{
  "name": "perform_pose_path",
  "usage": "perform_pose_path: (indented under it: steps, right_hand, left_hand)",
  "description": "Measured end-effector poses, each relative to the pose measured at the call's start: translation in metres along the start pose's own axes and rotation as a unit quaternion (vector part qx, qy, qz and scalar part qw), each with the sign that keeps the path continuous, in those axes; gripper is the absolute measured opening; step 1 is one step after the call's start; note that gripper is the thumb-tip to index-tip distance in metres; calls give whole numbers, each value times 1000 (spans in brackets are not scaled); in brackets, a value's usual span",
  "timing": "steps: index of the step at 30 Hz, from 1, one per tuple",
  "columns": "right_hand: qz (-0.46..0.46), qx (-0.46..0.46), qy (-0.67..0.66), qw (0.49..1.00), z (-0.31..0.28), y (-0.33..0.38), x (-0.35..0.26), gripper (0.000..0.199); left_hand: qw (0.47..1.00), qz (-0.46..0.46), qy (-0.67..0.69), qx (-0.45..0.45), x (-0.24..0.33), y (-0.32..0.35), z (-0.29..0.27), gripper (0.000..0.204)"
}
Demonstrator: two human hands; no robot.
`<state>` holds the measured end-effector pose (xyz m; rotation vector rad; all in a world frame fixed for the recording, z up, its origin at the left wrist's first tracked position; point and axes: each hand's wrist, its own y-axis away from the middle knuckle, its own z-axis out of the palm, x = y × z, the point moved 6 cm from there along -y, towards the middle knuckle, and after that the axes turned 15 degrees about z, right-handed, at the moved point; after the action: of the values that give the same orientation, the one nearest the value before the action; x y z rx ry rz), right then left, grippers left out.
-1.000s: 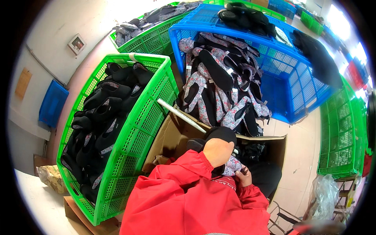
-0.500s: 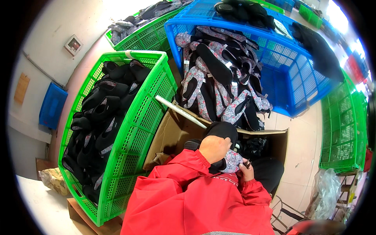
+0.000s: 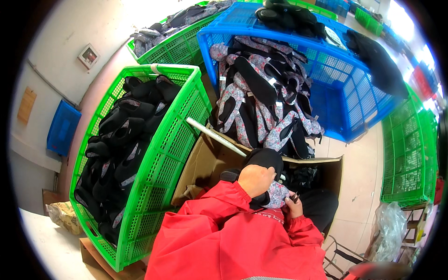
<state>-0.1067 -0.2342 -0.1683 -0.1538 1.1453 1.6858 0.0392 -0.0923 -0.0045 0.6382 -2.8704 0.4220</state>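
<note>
In front of my red jacket, my left hand (image 3: 255, 180) is closed on a black shoe with a floral fabric part (image 3: 277, 194). Its black part rises beyond my knuckles. My right hand (image 3: 293, 206) is at the floral end, thumb and fingers pinched together around a small dark object (image 3: 294, 197) whose kind I cannot make out. Under and beyond my hands is an open cardboard box (image 3: 198, 163), with dark material (image 3: 301, 177) inside it. Just past the box, a heap of floral and black shoes (image 3: 261, 93) spills from a blue crate (image 3: 368, 95) tipped on its side.
A green crate (image 3: 161, 140) full of black shoes (image 3: 126, 130) stands at my left. Across the box's left corner lies a white bar (image 3: 217, 136). More dark shoes (image 3: 289, 18) rest on the blue crate. At right are another green crate (image 3: 406, 154) and a clear plastic bag (image 3: 389, 228).
Both hands stay almost in place around the shoe. The right fingers and the small dark object have shifted slightly. The surrounding scene sits a little lower in the picture.
</note>
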Motion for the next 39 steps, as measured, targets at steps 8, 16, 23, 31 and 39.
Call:
perform_pose_path:
  steps: [8, 16, 23, 31, 39]
  right_hand:
    - [-2, 21, 3, 1000, 3, 3, -3, 34]
    - [-3, 6, 5, 1000, 9, 8, -7, 32]
    - [-17, 11, 13, 1000, 8, 9, -7, 30]
    - [-13, 9, 6, 1000, 11, 12, -9, 28]
    - [-21, -23, 0, 1000, 4, 2, -2, 32]
  left_hand:
    - [1000, 11, -4, 8, 1, -2, -1, 24]
    - [972, -5, -30, 232, 0, -2, -49, 9]
    - [923, -34, -80, 374, 6, 5, -106, 16]
    - [888, -33, -121, 442, 22, 17, -138, 16]
    - [767, 152, -200, 590, 55, 24, -234, 22]
